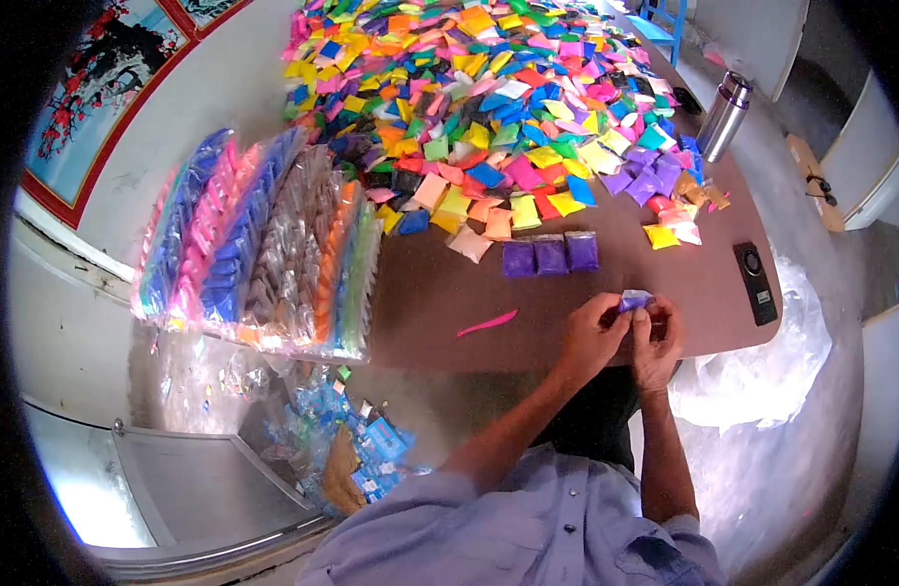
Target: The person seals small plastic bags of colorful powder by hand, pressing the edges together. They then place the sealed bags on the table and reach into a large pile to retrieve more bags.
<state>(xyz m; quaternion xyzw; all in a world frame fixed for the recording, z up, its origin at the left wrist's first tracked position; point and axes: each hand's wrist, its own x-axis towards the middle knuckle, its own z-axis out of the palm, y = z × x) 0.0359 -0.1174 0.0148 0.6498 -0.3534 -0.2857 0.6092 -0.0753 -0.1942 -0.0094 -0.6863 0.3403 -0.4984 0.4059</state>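
Both my left hand (pixel 596 332) and my right hand (pixel 658 337) pinch a small purple packet (pixel 635 302) between them, just over the table's near edge. Its clear wrapper shows at the top. Beyond my hands, three filled purple packets (pixel 550 256) lie side by side in a row. To the left of my left hand rests a thin pink plastic tool (pixel 488 323), touched by neither hand. My fingertips partly cover the packet I hold.
A large heap of colourful packets (pixel 489 127) covers the far part of the brown table (pixel 420 293). Bagged rows of packets (pixel 259 244) stand at the left edge. A steel thermos (pixel 726 117) and a black device (pixel 755 283) are on the right. Plastic sheeting (pixel 762 361) lies on the floor.
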